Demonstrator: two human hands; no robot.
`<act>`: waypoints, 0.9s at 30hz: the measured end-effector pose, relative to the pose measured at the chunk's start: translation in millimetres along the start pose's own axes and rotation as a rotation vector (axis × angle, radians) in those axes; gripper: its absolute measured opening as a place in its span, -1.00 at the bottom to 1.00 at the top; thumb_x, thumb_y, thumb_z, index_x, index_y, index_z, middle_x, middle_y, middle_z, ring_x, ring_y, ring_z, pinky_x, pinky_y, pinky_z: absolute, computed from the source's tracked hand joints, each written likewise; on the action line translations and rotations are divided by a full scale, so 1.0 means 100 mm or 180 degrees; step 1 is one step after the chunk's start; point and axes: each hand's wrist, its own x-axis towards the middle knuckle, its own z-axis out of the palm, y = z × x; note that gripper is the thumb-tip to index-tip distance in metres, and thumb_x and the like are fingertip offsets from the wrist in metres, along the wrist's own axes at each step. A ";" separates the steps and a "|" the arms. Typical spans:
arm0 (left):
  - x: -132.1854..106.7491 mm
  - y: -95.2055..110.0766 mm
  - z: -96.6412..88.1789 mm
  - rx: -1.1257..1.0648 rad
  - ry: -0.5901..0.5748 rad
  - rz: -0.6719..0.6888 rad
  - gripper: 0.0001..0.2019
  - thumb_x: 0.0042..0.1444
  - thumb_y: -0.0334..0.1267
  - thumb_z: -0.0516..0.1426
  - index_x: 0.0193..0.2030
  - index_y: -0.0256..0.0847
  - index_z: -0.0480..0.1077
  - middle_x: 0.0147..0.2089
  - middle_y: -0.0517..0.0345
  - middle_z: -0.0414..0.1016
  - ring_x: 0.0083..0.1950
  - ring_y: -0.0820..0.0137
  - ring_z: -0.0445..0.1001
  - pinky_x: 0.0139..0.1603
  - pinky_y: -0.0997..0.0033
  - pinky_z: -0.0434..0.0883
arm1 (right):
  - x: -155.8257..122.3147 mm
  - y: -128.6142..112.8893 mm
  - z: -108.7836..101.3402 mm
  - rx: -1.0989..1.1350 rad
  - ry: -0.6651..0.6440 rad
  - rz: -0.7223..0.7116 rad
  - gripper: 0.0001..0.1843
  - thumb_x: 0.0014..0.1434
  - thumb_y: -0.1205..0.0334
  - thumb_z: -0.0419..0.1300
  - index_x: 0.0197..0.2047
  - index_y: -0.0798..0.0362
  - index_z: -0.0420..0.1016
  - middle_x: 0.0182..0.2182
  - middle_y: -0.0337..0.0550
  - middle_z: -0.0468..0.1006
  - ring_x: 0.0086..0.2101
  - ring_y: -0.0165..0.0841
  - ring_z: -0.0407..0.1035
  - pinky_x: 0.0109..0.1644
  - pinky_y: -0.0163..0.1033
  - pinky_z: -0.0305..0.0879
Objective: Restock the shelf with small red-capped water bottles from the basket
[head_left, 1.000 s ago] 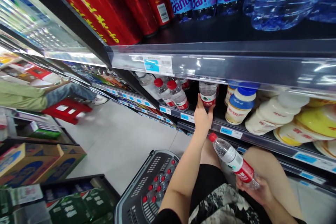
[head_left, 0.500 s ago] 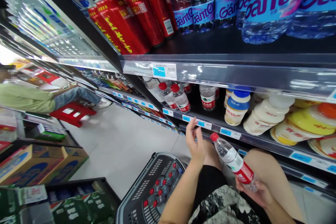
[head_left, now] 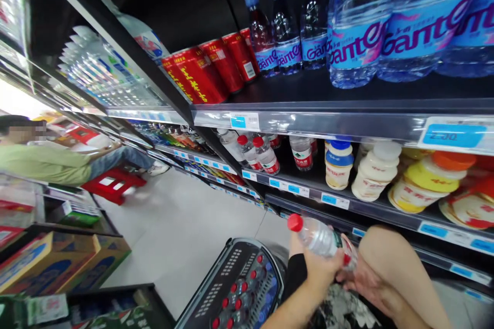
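Observation:
A clear plastic water bottle with a red cap and a red label lies slanted above my lap, its cap toward the upper left. My left hand is closed around its middle and covers part of the label. At the bottle's lower end, my right hand is against the base with loosely curled fingers; the overlap of the hands partly hides its grip. Below and to the left stands a dark shopping basket holding several upright red-capped bottles.
On the lower shelf stand red-capped water bottles and yogurt-drink bottles. Red cans and blue-labelled bottles fill the upper shelf. A seated person is at the far left, beyond stacked cartons.
My left hand has come right and down from empty air onto the bottle. The bottle has tilted flatter, its cap shifting left and lower. The camera view has shifted slightly.

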 end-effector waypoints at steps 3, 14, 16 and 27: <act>0.55 0.39 -0.20 0.0431 0.0530 0.1225 -0.45 -0.03 0.13 0.30 0.00 -0.18 0.42 -0.07 -0.12 0.58 -0.02 0.07 0.59 0.10 -0.02 0.56 | 0.06 -0.03 -0.03 -0.0207 -0.0393 0.0008 0.16 -0.11 -0.13 0.50 0.43 -0.60 -0.05 0.33 -0.18 0.21 0.18 0.02 0.24 0.11 -0.04 0.26; 1.69 0.80 -0.31 0.0418 0.0838 0.1655 -0.34 -0.01 0.00 0.34 0.13 -0.41 0.39 0.10 -0.27 0.52 0.15 0.09 0.54 0.29 0.07 0.42 | 0.09 -0.01 -0.05 -0.0178 -0.0608 0.0022 0.02 0.05 -0.30 0.31 0.47 -0.43 -0.05 0.33 -0.11 0.19 0.20 0.00 0.16 0.18 -0.01 0.14; 1.75 0.77 -0.35 0.0496 0.0879 0.1641 -0.29 -0.05 -0.03 0.36 0.18 -0.41 0.35 0.14 -0.28 0.49 0.18 0.10 0.51 0.29 0.09 0.41 | 0.08 -0.01 -0.07 -0.0117 -0.0612 -0.0006 -0.01 0.07 -0.29 0.29 0.47 -0.41 -0.02 0.33 -0.11 0.20 0.20 -0.01 0.15 0.18 -0.01 0.15; 2.13 0.86 -0.45 0.1576 0.0452 0.1885 -0.42 -0.17 -0.13 0.41 -0.02 -0.28 0.36 0.00 -0.05 0.40 0.07 0.19 0.43 0.17 0.16 0.39 | 0.13 0.00 -0.05 -0.0007 -0.0703 0.0086 -0.09 0.14 -0.27 0.25 0.47 -0.26 0.08 0.32 -0.02 0.21 0.20 0.02 0.14 0.19 -0.04 0.17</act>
